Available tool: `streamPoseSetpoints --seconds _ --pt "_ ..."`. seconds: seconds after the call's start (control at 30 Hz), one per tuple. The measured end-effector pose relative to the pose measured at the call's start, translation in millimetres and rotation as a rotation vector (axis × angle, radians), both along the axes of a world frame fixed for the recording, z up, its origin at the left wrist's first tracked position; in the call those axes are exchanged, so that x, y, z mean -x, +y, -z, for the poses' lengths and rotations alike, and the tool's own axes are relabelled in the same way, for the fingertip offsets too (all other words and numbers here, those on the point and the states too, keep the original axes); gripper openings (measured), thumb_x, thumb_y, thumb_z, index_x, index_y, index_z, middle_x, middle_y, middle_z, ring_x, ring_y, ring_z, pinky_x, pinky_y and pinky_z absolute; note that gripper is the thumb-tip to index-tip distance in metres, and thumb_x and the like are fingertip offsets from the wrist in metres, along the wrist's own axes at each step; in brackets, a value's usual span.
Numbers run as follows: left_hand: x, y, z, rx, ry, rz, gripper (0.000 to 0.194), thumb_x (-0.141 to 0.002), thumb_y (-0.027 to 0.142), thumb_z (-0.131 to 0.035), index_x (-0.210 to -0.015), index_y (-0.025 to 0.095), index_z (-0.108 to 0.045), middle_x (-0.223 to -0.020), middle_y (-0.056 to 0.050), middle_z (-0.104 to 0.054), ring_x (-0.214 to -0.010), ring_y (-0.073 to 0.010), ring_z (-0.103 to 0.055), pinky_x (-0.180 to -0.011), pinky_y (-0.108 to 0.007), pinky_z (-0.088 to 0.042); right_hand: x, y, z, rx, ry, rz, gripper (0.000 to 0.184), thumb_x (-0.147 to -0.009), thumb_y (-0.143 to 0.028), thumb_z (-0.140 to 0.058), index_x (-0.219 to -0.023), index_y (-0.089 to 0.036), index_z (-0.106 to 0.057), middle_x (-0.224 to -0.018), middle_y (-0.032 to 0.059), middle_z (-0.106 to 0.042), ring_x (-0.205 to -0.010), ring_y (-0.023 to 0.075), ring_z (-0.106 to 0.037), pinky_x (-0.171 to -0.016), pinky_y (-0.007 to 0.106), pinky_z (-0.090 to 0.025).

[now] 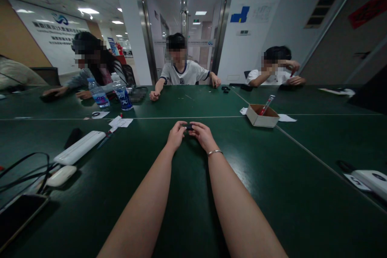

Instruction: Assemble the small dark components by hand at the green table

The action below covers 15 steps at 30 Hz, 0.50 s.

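A small black object (189, 127) is held level between my two hands, just above or on the green table; its kind is too small to make out. At its left end, a light, metallic-looking bit shows by the fingers of my left hand (177, 135), which pinch that side. The fingertips of my right hand (203, 134) are closed on its other end. A silver bracelet (215, 152) circles my right wrist. Fingers cover much of the object.
Across the green table (193, 217) sit several people. A cardboard box (262, 120) with a red-tipped tube stands right of my hands. Two bottles (122, 94), a white power strip (80, 148), cables and a phone (21, 213) lie or stand leftward. A white device (371, 179) lies far right.
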<state>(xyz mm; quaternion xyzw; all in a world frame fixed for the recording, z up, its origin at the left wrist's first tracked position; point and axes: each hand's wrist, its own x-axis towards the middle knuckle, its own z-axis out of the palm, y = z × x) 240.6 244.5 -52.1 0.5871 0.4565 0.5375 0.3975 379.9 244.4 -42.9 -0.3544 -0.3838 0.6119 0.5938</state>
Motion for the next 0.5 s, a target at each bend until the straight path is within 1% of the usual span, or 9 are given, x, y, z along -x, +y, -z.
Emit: streamPoseSetpoints --seconds 0.1,0.23,0.37,0.5 --pt "0.3 -0.1 0.5 0.005 0.013 0.002 0.021 -0.086 0.028 -0.046 -0.097 0.018 -0.062 -0.063 0.002 -0.052 -0.053 -0.0108 -0.046 -0.051 -0.021 -0.035 -0.3 -0.5 -0.6 -0.004 -0.005 -0.004 0.012 -0.075 -0.007 -0.070 -0.085 -0.013 -0.070 -0.071 0.0046 -0.069 -0.056 0.0127 -0.065 -0.054 0.018 -0.055" --pt "0.0 -1.2 -0.7 -0.008 0.014 -0.010 0.022 -0.084 0.025 -0.048 -0.100 0.019 -0.062 -0.070 0.001 -0.056 -0.056 -0.0106 -0.048 -0.053 -0.021 -0.037 -0.4 -0.4 -0.4 0.000 -0.001 0.001 0.012 -0.077 -0.005 -0.065 -0.085 -0.013 -0.070 -0.071 0.0042 -0.069 -0.056 0.0122 -0.065 -0.053 0.018 -0.055" --pt "-0.4 -2.5 -2.8 0.019 0.019 -0.001 0.023 -0.087 0.028 -0.044 -0.096 0.019 -0.063 -0.064 0.001 -0.053 -0.055 -0.0117 -0.048 -0.052 -0.022 -0.036 -0.1 0.0 0.2 -0.006 -0.003 0.002 0.013 -0.077 -0.006 -0.065 -0.085 -0.013 -0.070 -0.071 0.0039 -0.069 -0.057 0.0123 -0.065 -0.054 0.018 -0.056" --pt "0.2 -2.4 -2.4 -0.003 0.009 -0.008 0.024 -0.081 0.022 -0.049 -0.101 0.019 -0.062 -0.076 0.000 -0.058 -0.058 -0.0107 -0.049 -0.055 -0.021 -0.038 -0.2 0.0 0.3 -0.004 -0.011 0.009 0.011 -0.075 -0.008 -0.068 -0.084 -0.014 -0.070 -0.071 0.0035 -0.069 -0.057 0.0128 -0.065 -0.053 0.019 -0.056"
